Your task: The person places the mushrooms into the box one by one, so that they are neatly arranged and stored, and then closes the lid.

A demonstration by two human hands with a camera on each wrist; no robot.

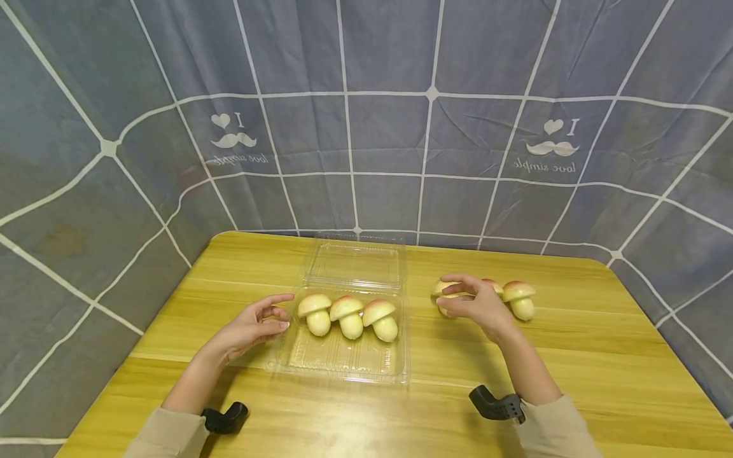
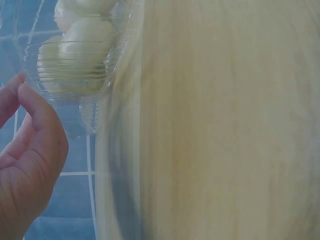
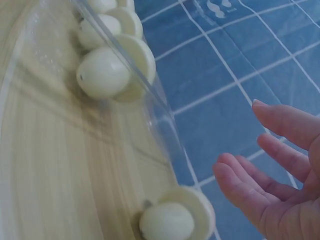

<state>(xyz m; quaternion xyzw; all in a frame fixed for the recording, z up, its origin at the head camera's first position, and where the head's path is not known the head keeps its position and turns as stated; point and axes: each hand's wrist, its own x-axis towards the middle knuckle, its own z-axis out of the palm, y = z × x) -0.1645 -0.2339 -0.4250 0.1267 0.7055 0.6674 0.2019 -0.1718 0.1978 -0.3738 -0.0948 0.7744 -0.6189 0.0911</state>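
A clear plastic box [image 1: 343,362] lies on the table with three yellow mushroom-shaped pieces [image 1: 350,318] side by side in its back half. My left hand [image 1: 247,327] is at the box's left wall, fingers loosely bent and holding nothing; in the left wrist view the fingertips of that hand [image 2: 35,150] are close to the ribbed clear wall. On the right, my right hand [image 1: 478,305] hovers over another mushroom piece [image 1: 443,289], thumb and fingers apart. The right wrist view has this hand [image 3: 280,180] holding nothing, beside a mushroom piece [image 3: 167,220].
The box's clear lid [image 1: 357,264] lies folded back behind it. Right of my right hand is a mushroom piece [image 1: 520,300], with another partly hidden behind the hand. A grey-blue curtain [image 1: 389,140] with white lines stands behind and beside the wooden table [image 1: 240,273].
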